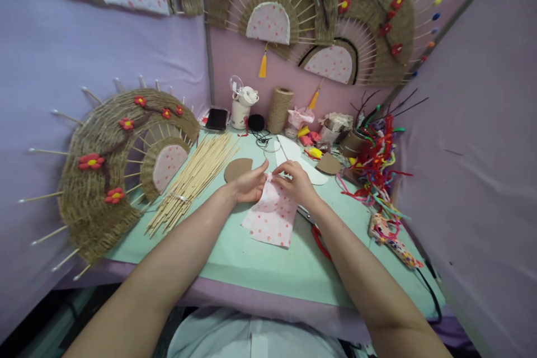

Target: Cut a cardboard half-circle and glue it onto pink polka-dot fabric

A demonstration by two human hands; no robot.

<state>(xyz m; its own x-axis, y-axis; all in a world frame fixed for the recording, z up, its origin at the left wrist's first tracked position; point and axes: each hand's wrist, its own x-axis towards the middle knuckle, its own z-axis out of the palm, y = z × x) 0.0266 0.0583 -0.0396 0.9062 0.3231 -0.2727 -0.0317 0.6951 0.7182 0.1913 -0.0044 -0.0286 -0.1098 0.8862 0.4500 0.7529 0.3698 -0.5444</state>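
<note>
A piece of white fabric with pink-red dots (274, 215) hangs from between my hands just above the table. My right hand (297, 182) pinches its gathered upper edge between thumb and fingers. My left hand (250, 183) is at the fabric's left side, thumb raised and apart, fingers reaching against the cloth; their tips are partly hidden. Beneath my right forearm lie scissors with red handles (321, 241), partly covered. Behind my left hand is a rounded brown cardboard piece (238, 170). White cut pieces (312, 170) lie beyond my right hand.
A bundle of thin wooden sticks (191, 187) lies left, beside a large twine-wrapped fan (94, 173) with red flowers. Along the back stand a twine spool (280, 111) and a white glue container (242, 109). Coloured pipe cleaners (380, 159) and a patterned glue gun (394, 240) with a cord are right.
</note>
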